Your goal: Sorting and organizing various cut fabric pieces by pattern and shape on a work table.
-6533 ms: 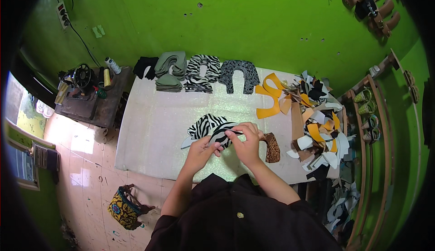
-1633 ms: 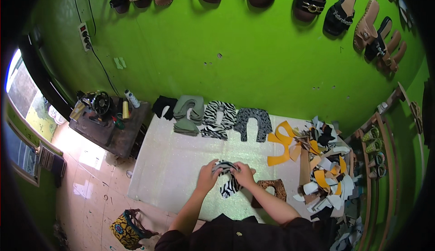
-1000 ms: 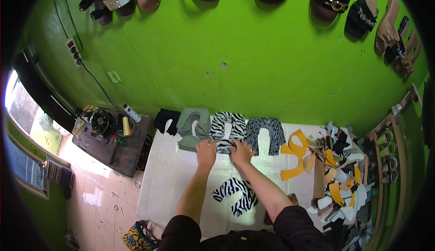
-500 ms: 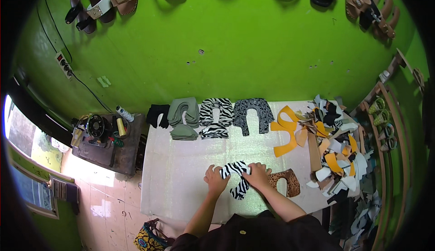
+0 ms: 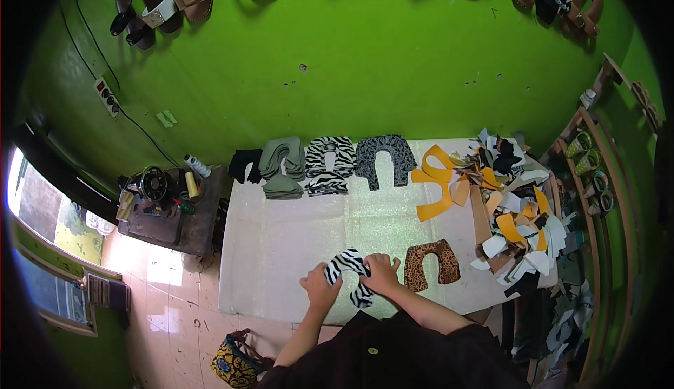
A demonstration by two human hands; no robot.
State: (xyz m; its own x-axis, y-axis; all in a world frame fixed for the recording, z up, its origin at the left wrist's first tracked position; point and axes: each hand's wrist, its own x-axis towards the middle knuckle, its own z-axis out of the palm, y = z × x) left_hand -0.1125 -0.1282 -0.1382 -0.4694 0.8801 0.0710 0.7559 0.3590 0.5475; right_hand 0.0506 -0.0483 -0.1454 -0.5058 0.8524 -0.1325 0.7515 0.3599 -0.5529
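Between my two hands is a curved zebra-print piece of material (image 5: 343, 258), arched like a horseshoe, low over the near edge of the white table (image 5: 270, 262). My left hand (image 5: 321, 288) is closed on its left end. My right hand (image 5: 381, 275) pinches its right side, with part of the strip hanging below the fingers toward me. Right of that hand lies a leopard-print arched piece (image 5: 415, 259), flat and untouched. Whether the zebra piece touches the table, I cannot tell.
Along the table's back stand stacks of black (image 5: 246, 161), olive (image 5: 283, 187), zebra (image 5: 327, 184) and grey patterned pieces (image 5: 385, 148). Yellow cutouts (image 5: 435, 201) lie beside a heaped box of scraps (image 5: 516, 231). A sewing machine (image 5: 156, 185) is at left, a wooden rack (image 5: 592, 178) at right.
The whole view has shifted slightly. Both hands have drawn the zebra-print piece a little left and toward me, leaving a wider gap to the leopard-print piece.
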